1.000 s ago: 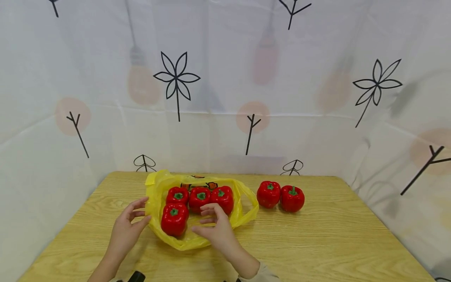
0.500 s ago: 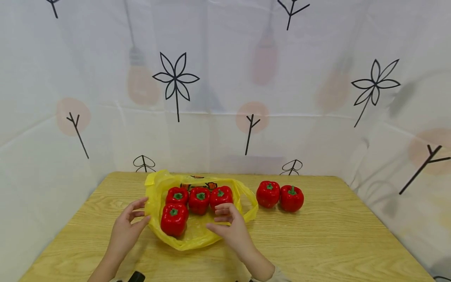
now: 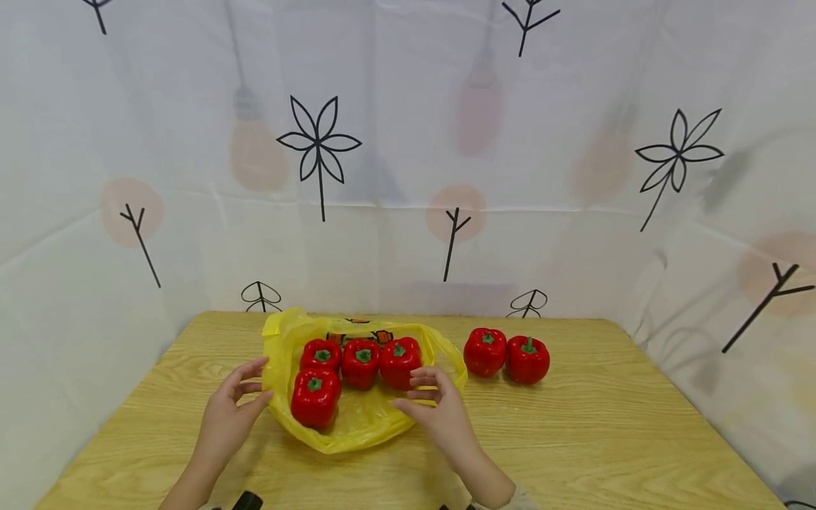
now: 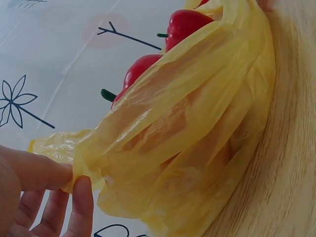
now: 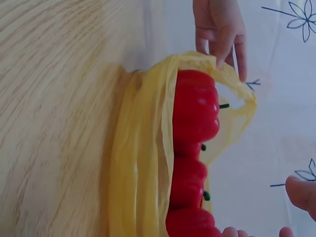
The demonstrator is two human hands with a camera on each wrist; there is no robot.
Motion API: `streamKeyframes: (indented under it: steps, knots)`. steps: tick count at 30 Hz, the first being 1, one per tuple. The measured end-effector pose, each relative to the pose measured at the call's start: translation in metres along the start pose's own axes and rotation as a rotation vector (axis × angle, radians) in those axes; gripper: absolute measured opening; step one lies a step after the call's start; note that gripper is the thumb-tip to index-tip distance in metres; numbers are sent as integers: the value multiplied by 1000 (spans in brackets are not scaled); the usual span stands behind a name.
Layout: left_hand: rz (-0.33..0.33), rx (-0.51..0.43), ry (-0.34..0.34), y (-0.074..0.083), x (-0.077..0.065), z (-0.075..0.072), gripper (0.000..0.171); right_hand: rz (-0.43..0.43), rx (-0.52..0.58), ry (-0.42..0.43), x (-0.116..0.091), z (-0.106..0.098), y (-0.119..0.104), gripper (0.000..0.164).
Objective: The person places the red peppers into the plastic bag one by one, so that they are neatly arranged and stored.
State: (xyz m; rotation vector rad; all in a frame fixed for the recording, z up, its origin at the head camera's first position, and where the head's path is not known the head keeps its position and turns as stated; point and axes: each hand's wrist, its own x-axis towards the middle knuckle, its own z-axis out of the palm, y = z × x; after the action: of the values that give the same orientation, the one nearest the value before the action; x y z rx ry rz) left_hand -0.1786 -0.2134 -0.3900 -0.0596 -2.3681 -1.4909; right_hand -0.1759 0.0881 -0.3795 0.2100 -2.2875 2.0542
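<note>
- Bag, thin and yellow, lies mouth-up on the left half of the bench, towards its far edge. Inside are four peppers: three back peppers and one front pepper at the left.
- Two loose peppers sit side by side just right of the bag, also towards the far edge.
- On my feed the left hand pinches the left rim between thumb and finger. The right hand is fairly wide, thumb apart from fingers, with nothing in it that I can see; I can't tell whether it brushes the bag.
- My worry: the plastic looks limp, so if the pinch slipped, the mouth could sag over the peppers. A hard tug there might tip the front pepper. Fingers snagging the right handle could drag everything askew and nudge the loose pair.
- Left wrist gives me the pinch itself; the head view shows only fingertips at the rim. Right wrist shows the near wall standing up and an open loop by the left hand, which I can't make out from above. Only the head view includes the loose pair.
</note>
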Motion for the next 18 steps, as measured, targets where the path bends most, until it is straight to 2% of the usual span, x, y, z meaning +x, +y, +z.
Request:
streamKeyframes:
  steps: [18]
  knots:
    - [14, 5, 5, -1, 0, 1, 47, 5, 15, 127, 1, -27, 4, 46]
